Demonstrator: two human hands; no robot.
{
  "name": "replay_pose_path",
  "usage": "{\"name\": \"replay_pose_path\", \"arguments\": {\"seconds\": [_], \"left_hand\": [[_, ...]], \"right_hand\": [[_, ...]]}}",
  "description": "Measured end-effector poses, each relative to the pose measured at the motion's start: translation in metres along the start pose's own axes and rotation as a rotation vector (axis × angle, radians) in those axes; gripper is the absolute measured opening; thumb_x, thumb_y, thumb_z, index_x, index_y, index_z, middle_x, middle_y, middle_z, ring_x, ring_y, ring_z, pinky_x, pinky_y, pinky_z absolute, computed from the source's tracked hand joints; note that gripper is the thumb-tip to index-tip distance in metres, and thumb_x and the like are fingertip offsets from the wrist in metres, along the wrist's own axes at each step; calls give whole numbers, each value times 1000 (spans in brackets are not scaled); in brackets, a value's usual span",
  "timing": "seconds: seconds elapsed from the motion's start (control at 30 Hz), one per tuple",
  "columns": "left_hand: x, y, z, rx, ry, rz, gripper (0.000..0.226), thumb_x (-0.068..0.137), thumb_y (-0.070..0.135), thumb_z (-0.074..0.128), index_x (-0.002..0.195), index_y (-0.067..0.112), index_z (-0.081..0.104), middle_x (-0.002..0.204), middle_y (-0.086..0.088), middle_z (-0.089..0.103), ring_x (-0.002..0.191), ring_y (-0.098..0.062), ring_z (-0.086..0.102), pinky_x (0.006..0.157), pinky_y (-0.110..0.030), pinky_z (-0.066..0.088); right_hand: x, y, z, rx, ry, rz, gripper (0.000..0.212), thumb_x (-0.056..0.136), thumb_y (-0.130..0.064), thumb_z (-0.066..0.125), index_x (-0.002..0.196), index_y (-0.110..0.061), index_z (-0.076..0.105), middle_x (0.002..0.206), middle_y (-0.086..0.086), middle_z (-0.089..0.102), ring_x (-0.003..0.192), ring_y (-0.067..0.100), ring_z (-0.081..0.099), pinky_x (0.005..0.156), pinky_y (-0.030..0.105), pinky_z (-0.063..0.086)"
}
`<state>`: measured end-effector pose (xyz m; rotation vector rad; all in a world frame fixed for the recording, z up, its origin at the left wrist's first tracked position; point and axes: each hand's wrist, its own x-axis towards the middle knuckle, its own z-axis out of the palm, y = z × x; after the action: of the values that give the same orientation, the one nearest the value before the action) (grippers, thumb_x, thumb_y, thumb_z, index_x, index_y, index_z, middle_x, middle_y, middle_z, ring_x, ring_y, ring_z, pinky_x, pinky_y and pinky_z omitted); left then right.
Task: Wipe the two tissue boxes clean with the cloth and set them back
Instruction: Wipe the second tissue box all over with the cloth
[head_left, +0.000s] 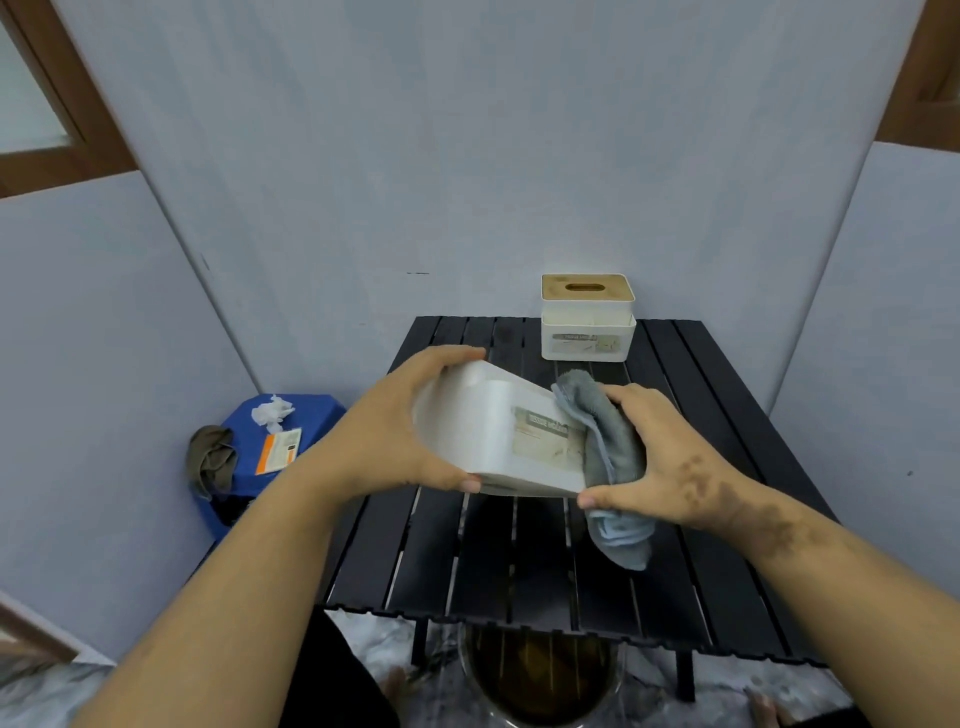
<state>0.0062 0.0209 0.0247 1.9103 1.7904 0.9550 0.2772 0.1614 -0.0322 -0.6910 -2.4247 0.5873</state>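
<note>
Left hand: your left hand (400, 431) grips the tilted white box (493, 436) above the table (519, 561), thumb underneath.
Right hand: your right hand (660, 462) clasps the cloth (608, 452) against its labelled side.
Second box: the other box (588, 317) stands at 12 o'clock.

My left hand (395, 431) grips a white tissue box (493, 436), tipped on its side and held above the black slatted table (519, 561), thumb under its near edge and fingers over its far edge. My right hand (660, 457) holds a grey-blue cloth (608, 457) bunched against the box's labelled face, with one end hanging down. At the table's far edge a second tissue box (588, 318) with a wooden lid stands upright. To the left I see a blue stool (270, 467) carrying crumpled tissue (271, 411), an orange card (279, 450) and a drab rag (210, 457).
</note>
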Motion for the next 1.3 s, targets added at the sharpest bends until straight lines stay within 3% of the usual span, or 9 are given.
{"name": "replay_pose_path", "arguments": {"seconds": [0.13, 0.33, 0.43, 0.53, 0.63, 0.77, 0.93, 1.17, 1.3], "left_hand": [[-2, -9, -8, -96, -4, -37, 102, 55, 27, 96, 140, 50, 46, 144, 20, 48, 136, -6, 45, 107, -33, 42], [-6, -11, -9, -173, 10, -46, 88, 53, 26, 94, 131, 40, 56, 147, 21, 48, 134, -6, 50, 107, -36, 47], [-4, -7, 5, -254, 75, -29, 85, 51, 29, 95, 127, 36, 59, 143, 14, 53, 131, -7, 53, 105, -27, 46], [-1, 2, 24, -290, 163, -12, 83, 48, 34, 95, 123, 38, 59, 135, 9, 58, 127, -11, 55, 99, -17, 47], [1, 9, 42, -341, 216, 23, 80, 48, 33, 95, 119, 39, 60, 130, 4, 60, 122, -12, 59, 93, -13, 49], [1, 14, 53, -365, 210, 63, 82, 51, 27, 96, 122, 34, 57, 133, 3, 57, 127, -17, 57, 103, -25, 49], [-4, 10, 48, -321, 189, 20, 86, 56, 16, 98, 128, 30, 53, 141, 18, 51, 126, 5, 51, 90, -9, 46], [-2, 13, 65, -276, 184, 90, 83, 56, 17, 98, 127, 31, 57, 144, 5, 49, 138, -22, 47, 114, -45, 42], [-4, 17, 63, -233, 183, 93, 84, 56, 13, 99, 123, 40, 56, 148, 14, 43, 140, -17, 45, 115, -48, 42]], "right_hand": [[-1, 3, 6, 18, 7, 1, 96, 57, -49, 90, 136, -44, 37, 121, -20, 47, 117, 5, 43, 100, 23, 37], [-1, -6, 12, 157, 38, 32, 91, 65, -35, 89, 143, -35, 40, 127, -12, 44, 120, 0, 44, 106, 25, 41], [0, -20, 13, -86, 106, -36, 92, 79, -60, 65, 155, -24, 28, 138, -6, 35, 122, 12, 33, 111, 25, 27], [3, -39, 12, -338, 278, -123, 74, 93, -61, 38, 153, -19, 34, 141, 2, 42, 115, 21, 36, 103, 41, 35], [4, -54, 8, -381, 361, -261, 56, 98, -45, 41, 146, -18, 47, 137, 2, 50, 107, 22, 43, 91, 43, 39], [3, -56, 0, -345, 371, -396, 45, 97, -35, 49, 140, -24, 55, 133, -2, 56, 106, 22, 47, 91, 40, 37], [3, -1, -18, -113, 392, -230, 44, 94, -31, 53, 138, -26, 53, 131, -9, 54, 103, 18, 41, 95, 45, 40], [2, -43, 3, -156, 373, -297, 42, 93, -33, 54, 135, -25, 60, 130, -7, 58, 104, 21, 46, 94, 45, 40], [1, -21, -14, -156, 355, -245, 46, 92, -40, 54, 138, -31, 54, 132, -13, 57, 102, 17, 42, 97, 41, 37]]}}
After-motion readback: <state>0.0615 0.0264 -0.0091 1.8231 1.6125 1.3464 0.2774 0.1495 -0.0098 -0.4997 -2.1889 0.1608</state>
